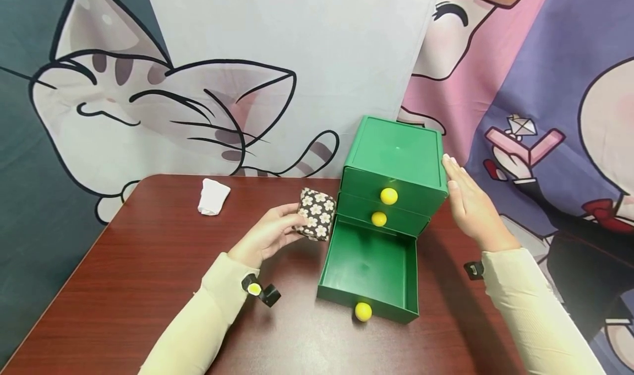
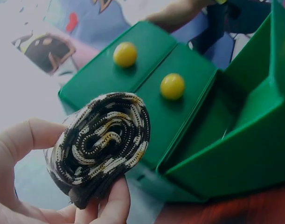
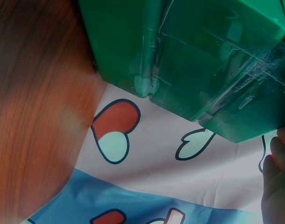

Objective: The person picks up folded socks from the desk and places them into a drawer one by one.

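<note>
A green three-drawer chest (image 1: 396, 160) stands on the dark red table (image 1: 148, 287). Its bottom drawer (image 1: 369, 267) is pulled out and looks empty, with a yellow knob (image 1: 363, 311) at its front. The upper two drawers are closed, each with a yellow knob (image 1: 388, 195). My left hand (image 1: 269, 234) grips a rolled black cloth with white flowers (image 1: 315, 213), held just left of the chest; the left wrist view shows the rolled cloth (image 2: 102, 142) end-on before the chest (image 2: 179, 93). My right hand (image 1: 465, 196) lies flat with straight fingers against the chest's right side (image 3: 203, 60).
A crumpled white cloth (image 1: 213, 196) lies at the back left of the table. A cartoon-printed curtain (image 1: 198, 88) hangs close behind the table and chest. The table's left edge (image 1: 64, 287) runs diagonally.
</note>
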Available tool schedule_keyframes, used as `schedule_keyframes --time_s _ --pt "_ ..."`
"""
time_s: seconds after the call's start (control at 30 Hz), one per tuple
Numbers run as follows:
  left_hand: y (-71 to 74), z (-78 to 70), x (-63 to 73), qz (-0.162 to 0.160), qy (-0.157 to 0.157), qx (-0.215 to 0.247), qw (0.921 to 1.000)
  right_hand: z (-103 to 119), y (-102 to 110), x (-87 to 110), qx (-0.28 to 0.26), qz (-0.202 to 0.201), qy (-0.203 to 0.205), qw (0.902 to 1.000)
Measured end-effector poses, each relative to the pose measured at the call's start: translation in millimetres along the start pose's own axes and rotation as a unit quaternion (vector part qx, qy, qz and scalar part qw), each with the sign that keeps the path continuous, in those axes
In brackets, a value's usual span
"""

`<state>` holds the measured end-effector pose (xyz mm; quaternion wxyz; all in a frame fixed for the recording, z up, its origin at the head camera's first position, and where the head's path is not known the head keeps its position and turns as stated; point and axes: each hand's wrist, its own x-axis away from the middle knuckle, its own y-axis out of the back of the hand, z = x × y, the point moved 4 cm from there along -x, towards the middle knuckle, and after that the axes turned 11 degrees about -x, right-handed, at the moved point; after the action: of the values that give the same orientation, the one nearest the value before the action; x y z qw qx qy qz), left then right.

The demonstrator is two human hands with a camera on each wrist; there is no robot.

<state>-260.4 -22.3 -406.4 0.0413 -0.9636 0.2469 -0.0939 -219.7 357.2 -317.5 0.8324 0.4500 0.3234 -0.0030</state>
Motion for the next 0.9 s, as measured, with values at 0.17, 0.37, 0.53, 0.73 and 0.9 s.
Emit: schedule_keyframes --time_s 0.17,0.37,0.53,0.73,0.9 --pt "-18.3 -0.6 6.9 0.005 -0.011 -0.027 0.9996 0.8 0.1 -1.3 0.004 0.001 -0.003 1.0000" --pt "-42.2 0.5 11.5 0.024 -0.016 -0.028 0.9992 -0.9 -0.4 -1.8 0.006 0.003 -0.007 1.0000" --pt "-63.4 5.0 10.6 0.033 -0.003 -0.032 0.9989 -1.7 -0.7 -1.9 0.002 0.001 -0.003 1.0000" --pt "-88.9 13.3 9.6 0.045 0.017 -0.043 0.9980 -2.0 -0.9 -1.1 0.000 -0.001 -0.001 1.0000" --pt "-106.9 19.8 8.0 0.050 0.030 -0.039 0.9975 -0.7 -0.5 -0.6 0.001 -0.002 -0.003 1.0000"
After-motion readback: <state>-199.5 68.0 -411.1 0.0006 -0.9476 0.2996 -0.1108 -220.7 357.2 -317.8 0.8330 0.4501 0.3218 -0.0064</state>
